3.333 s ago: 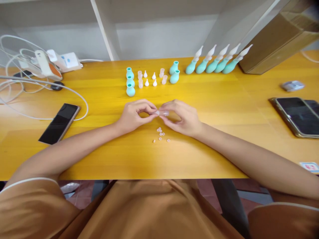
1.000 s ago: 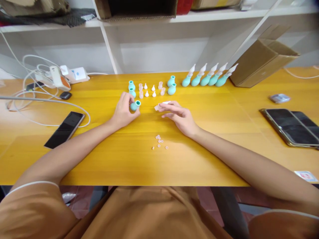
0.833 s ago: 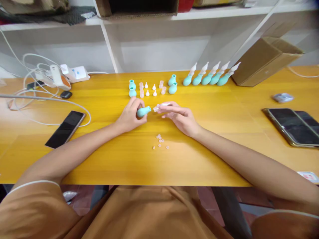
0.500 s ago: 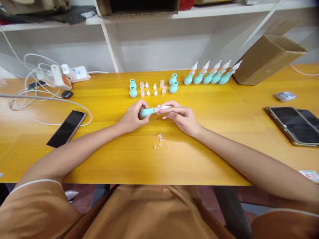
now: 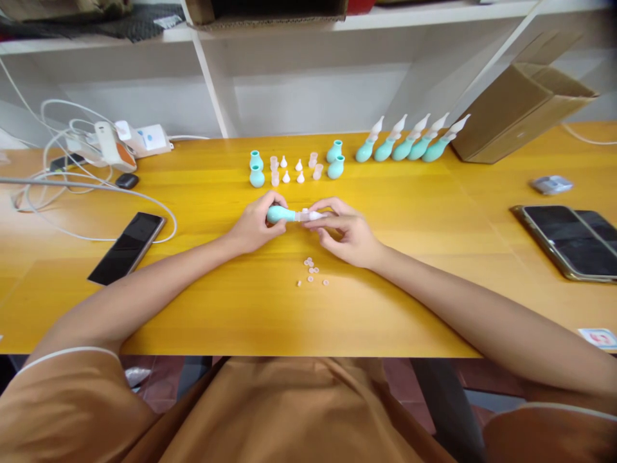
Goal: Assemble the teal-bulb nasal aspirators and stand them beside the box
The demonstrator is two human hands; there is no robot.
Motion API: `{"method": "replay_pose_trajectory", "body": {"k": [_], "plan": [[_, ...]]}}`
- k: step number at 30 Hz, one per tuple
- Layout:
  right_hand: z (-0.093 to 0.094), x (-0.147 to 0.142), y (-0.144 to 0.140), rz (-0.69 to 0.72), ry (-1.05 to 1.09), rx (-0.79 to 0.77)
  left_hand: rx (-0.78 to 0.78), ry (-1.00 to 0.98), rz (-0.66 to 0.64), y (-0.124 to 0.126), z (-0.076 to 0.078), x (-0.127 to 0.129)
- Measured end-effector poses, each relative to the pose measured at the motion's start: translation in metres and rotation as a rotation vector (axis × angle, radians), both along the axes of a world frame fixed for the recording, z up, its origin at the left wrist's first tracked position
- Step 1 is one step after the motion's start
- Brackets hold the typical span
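My left hand [image 5: 258,222] is closed round the teal bulb of a nasal aspirator [image 5: 281,215], which lies level above the table. A clear pinkish connector joins the bulb to a white tip. The fingers of my right hand [image 5: 349,231] close on that tip from the right and partly hide it. Small pink rings [image 5: 311,270] lie scattered nearer to me. Behind my hands stand loose teal bulbs [image 5: 257,176], pink connectors [image 5: 274,177] and small white tips [image 5: 286,177]. More teal bulbs [image 5: 336,167] stand right of them.
Several assembled aspirators [image 5: 413,146] stand in a row at the back right, beside a cardboard box [image 5: 520,116]. Phones [image 5: 571,241] lie at the right, another phone [image 5: 128,247] at the left. Tangled white cables [image 5: 62,138] and a power strip [image 5: 113,148] fill the back left.
The aspirator has shifted slightly left and lies more level. My right fingers have curled more closely about the white tip. The other parts on the table stay put.
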State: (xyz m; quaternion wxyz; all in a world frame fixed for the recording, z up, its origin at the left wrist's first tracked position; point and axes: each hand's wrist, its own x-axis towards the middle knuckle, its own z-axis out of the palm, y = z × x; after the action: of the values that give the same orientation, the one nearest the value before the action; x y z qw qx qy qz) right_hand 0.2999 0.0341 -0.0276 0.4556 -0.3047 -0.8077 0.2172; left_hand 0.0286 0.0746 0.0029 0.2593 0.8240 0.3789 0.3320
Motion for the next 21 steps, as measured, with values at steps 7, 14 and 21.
{"method": "replay_pose_trajectory", "body": {"k": [7, 14, 21], "plan": [[0.0025, 0.0005, -0.0012, 0.027, -0.146, 0.104, -0.128, 0.044, 0.005, -0.0022, 0.0019, 0.0016], [0.0029, 0.0009, -0.0011, 0.068, -0.215, 0.144, -0.191, 0.05, -0.097, -0.0008, 0.0032, -0.0006], [0.0026, 0.0002, -0.002, 0.113, -0.25, 0.118, -0.164, 0.081, -0.151, -0.0037, 0.0061, 0.0007]]}}
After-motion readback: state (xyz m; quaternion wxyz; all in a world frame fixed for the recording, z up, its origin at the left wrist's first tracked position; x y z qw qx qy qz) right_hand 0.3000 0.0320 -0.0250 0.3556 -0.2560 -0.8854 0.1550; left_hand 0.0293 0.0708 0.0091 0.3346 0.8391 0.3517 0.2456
